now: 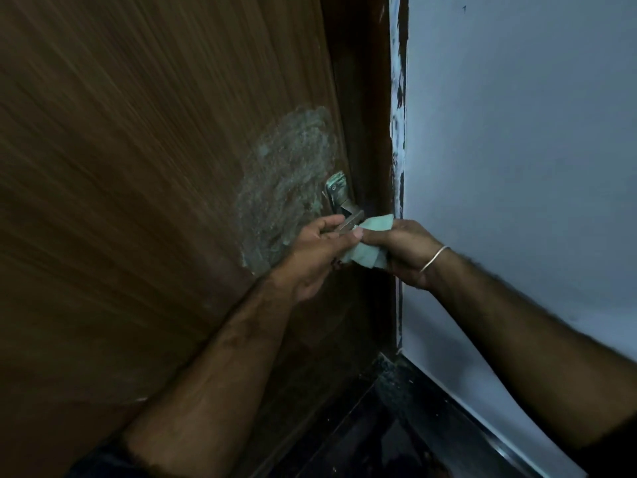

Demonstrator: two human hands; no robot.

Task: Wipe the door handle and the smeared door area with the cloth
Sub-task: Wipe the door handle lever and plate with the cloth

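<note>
Here, both my hands meet at the door handle (pixel 348 220), close together and nearly touching. My left hand (pixel 312 257) comes up from below and curls its fingers round the free end of the metal lever, the thumb lying along the underside. My right hand (pixel 401 251) grips the cloth (pixel 370 244), a pale greenish piece bunched in my curled fingers, with one corner sticking up above the knuckles and another hanging down below the thumb. The cloth sits just beside the lever, to its right, pressed up against my left thumb; I cannot tell whether it actually touches the metal. A thin bangle (pixel 435 258) rings my right wrist.

The handle's plate (pixel 337 191) stands upright on the brown wooden door (pixel 138 167), close to the door's right edge. Left of the plate and above my left hand spreads the smeared patch (pixel 286 181), a whitish-green cloudy blotch that runs from above the plate down to just beside my left wrist. The cloth is apart from that patch.

Right of the door stands the dark door frame (pixel 368 98), and beyond it a pale wall (pixel 517 132), its edge showing ragged paint. Down at the bottom lies a dark floor (pixel 362 436).
</note>
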